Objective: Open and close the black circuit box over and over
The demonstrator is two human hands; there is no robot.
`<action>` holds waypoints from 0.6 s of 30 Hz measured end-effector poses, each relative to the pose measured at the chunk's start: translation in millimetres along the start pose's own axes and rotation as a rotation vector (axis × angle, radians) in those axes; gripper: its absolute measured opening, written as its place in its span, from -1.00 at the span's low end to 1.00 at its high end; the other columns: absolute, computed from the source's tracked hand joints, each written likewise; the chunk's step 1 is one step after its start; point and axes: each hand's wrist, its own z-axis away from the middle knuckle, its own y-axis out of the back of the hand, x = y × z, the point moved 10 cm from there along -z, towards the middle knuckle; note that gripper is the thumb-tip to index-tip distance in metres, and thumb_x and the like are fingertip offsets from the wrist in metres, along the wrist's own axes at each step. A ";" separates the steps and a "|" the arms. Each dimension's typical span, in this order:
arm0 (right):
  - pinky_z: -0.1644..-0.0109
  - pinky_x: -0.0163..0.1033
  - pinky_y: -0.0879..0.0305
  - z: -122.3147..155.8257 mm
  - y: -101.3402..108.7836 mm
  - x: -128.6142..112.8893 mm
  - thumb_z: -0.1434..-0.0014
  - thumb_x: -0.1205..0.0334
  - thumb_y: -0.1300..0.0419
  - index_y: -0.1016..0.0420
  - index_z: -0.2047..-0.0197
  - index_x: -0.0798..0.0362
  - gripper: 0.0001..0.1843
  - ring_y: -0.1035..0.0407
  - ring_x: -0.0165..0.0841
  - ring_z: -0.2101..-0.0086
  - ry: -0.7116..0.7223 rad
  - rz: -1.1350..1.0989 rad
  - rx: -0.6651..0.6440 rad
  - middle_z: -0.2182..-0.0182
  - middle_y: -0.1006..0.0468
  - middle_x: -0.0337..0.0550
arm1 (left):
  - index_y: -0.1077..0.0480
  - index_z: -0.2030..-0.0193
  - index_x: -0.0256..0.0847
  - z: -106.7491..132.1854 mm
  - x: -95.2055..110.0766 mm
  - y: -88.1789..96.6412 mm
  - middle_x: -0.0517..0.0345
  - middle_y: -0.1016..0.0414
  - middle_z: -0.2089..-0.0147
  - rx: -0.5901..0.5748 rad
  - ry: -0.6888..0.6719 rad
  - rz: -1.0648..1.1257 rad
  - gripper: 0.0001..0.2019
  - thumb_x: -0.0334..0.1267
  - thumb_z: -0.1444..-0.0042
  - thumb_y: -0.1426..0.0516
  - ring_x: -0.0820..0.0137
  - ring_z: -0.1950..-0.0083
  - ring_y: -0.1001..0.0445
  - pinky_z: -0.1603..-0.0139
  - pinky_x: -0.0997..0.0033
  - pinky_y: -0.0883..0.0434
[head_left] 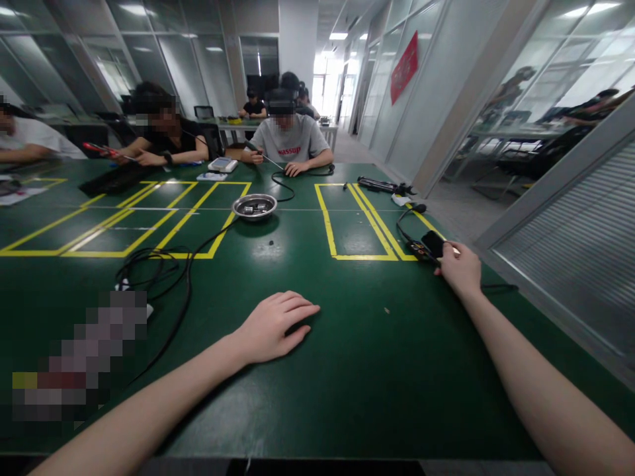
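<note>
Light pinch at the right edge

Your right hand [462, 268] holds the small black device [432, 242] near the right edge of the worktop [347, 383] — thumb and fingers closed on its near end, it seems, though part of the grip is hidden. Your left hand [275, 325] lies palm down on the worktop, its fingers loosely spread and gripping nothing. Pinch lightly, by the device's edges (its dark face looks easy to smudge), and mind the black cable [403, 230] just beside it, which could snag. The left hand serves best flat and steady — well apart from the metal bowl [240, 210].
</note>
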 end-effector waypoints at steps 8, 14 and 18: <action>0.22 -0.05 -0.43 -10.2 -4.3 13.3 -0.32 0.07 -0.01 -0.57 -0.10 0.13 -0.53 -0.50 -0.06 0.46 -0.076 0.020 -0.067 0.73 -0.39 -0.22 | -0.52 -0.13 -0.17 1.4 0.0 -0.4 -0.01 -0.62 -0.11 0.008 -0.008 -0.013 -0.73 -0.22 -0.41 -0.10 0.21 -0.16 -0.55 -0.16 0.13 -0.52; 0.39 -0.06 -0.43 -9.2 -10.7 19.9 -0.35 0.17 0.10 -0.35 -0.32 0.21 -0.42 -0.51 -0.12 0.54 -0.129 -0.087 -0.077 0.49 -0.56 -0.04 | -0.53 -0.11 -0.19 0.5 1.7 1.0 -0.03 -0.63 -0.10 -0.002 -0.010 -0.009 -0.73 -0.22 -0.42 -0.08 0.21 -0.15 -0.55 -0.16 0.12 -0.53; 0.34 -0.02 -0.47 -8.1 -13.0 20.2 -0.32 0.10 0.01 -0.38 -0.29 0.20 -0.42 -0.55 -0.07 0.45 -0.106 -0.127 -0.084 0.40 -0.59 0.03 | -0.54 -0.09 -0.19 0.5 0.8 -0.8 -0.03 -0.63 -0.10 -0.008 -0.010 -0.011 -0.74 -0.22 -0.41 -0.08 0.20 -0.15 -0.56 -0.16 0.11 -0.54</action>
